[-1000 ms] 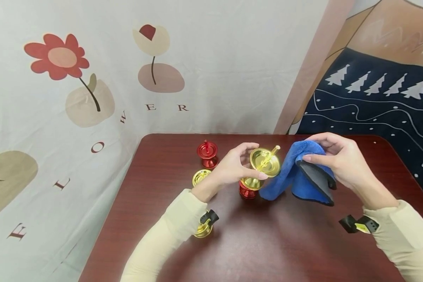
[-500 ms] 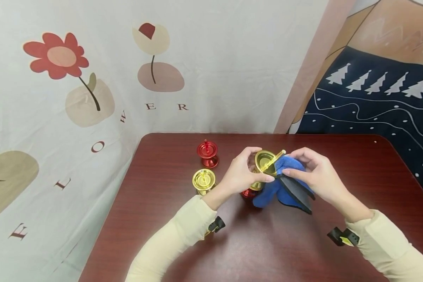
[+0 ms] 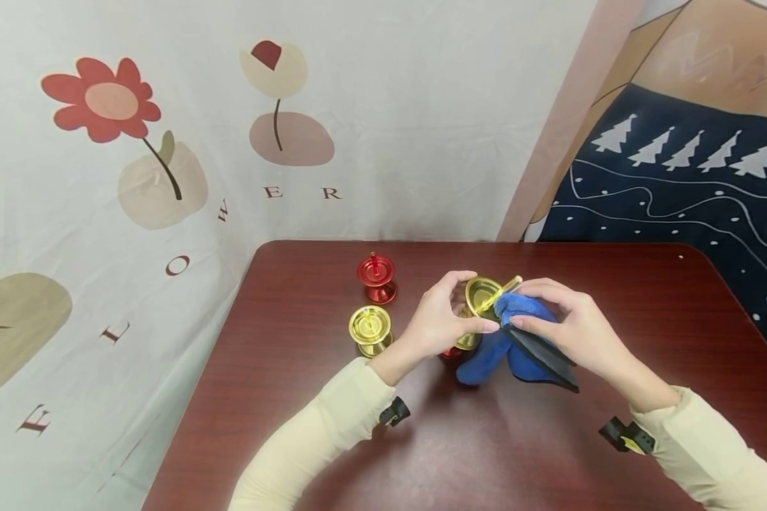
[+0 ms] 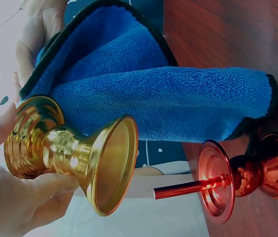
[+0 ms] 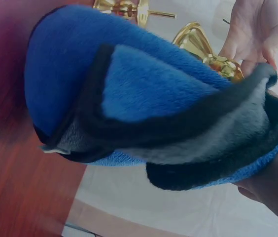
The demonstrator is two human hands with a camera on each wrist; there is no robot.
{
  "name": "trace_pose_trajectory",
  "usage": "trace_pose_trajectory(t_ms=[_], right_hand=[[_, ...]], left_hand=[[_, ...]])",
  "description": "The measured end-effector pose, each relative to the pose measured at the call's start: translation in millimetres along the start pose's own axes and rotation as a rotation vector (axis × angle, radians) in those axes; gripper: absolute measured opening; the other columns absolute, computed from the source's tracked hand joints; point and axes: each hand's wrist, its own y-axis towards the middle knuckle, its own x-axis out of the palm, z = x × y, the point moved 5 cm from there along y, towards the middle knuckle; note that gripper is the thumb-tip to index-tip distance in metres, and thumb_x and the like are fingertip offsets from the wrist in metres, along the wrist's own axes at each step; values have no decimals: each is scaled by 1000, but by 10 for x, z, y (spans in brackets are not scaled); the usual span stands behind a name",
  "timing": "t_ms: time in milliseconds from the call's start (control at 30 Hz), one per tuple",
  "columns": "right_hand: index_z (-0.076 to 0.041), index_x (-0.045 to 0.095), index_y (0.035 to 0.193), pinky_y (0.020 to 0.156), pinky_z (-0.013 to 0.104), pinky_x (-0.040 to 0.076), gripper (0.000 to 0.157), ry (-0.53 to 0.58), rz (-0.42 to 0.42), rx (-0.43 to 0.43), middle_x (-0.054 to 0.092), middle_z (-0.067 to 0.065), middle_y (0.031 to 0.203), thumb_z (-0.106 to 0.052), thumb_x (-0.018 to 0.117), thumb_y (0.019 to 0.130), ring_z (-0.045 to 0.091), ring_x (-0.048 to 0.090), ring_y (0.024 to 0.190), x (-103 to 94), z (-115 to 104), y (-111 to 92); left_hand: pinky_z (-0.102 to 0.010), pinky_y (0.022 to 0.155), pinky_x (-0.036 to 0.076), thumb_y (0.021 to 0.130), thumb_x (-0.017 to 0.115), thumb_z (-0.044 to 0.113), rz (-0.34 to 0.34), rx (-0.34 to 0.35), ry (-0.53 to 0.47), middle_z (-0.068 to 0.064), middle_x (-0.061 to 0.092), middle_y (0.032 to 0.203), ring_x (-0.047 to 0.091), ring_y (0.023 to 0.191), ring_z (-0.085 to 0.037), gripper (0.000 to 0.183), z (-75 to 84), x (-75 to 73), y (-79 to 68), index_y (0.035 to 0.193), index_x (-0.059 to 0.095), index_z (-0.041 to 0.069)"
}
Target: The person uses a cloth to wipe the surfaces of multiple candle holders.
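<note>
My left hand (image 3: pixel 433 316) grips a gold candle holder (image 3: pixel 481 292) by its dish, tilted above the table, its spike leaning to the right. In the left wrist view the hollow foot of that gold candle holder (image 4: pixel 69 148) faces the camera. Thumb and fingers of my right hand (image 3: pixel 569 321) pinch a blue cloth (image 3: pixel 518 341) with a grey underside and black edging. The bunched cloth lies against the dish beside the spike, and its loose end hangs down. A red candle holder (image 4: pixel 247 173) stands below, mostly hidden in the head view.
On the dark red wooden table (image 3: pixel 473 454), a red candle holder (image 3: pixel 377 278) stands at the back and a gold one (image 3: pixel 369 328) in front of it, left of my hands. A white printed curtain (image 3: pixel 396 142) hangs behind.
My right hand has brought the cloth leftward and down onto the gold candle holder's dish. My left hand has shifted slightly right, tilting the holder more toward the cloth.
</note>
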Motion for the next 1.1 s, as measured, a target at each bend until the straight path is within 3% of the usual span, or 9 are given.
trace_pose_trajectory(t_ms=[167, 400, 633, 833, 1100], right_hand=[[-9, 65, 109, 79, 10, 42, 34, -11, 22, 24, 59, 1, 105, -10, 74, 76, 5, 51, 92, -47, 34, 19], [-7, 64, 110, 78, 11, 44, 33, 41, -22, 99, 61, 4, 103, -14, 72, 79, 11, 55, 88, -94, 119, 92], [-7, 64, 109, 75, 14, 46, 32, 54, -45, 45, 61, 5, 101, -9, 72, 78, 12, 55, 86, -117, 101, 209], [-8, 64, 109, 73, 16, 46, 32, 30, -52, 78, 61, 4, 101, -14, 72, 79, 15, 55, 85, -99, 92, 238], [-6, 63, 110, 73, 15, 47, 37, 54, -26, 161, 61, 6, 101, -21, 73, 78, 17, 56, 86, -21, 84, 180]], left_hand=[[-18, 79, 46, 66, 80, 3, -27, 25, -53, -10, 56, 112, 58, 90, -15, 68, 19, 4, 1, 124, 46, 0], [-20, 81, 47, 68, 78, -2, -120, 54, -110, -14, 55, 113, 58, 95, -18, 65, 31, 39, 2, 124, 45, -3], [-19, 80, 47, 71, 76, 1, -193, 64, -61, -15, 56, 113, 57, 92, -15, 64, 38, 39, 29, 126, 45, -4], [-19, 81, 46, 70, 77, -1, -154, 57, -80, -15, 56, 114, 58, 95, -16, 64, 44, 33, 38, 125, 45, -4], [-19, 78, 46, 69, 80, 7, -20, 62, -2, -11, 56, 112, 57, 91, -17, 66, 4, -19, 62, 125, 47, -1]])
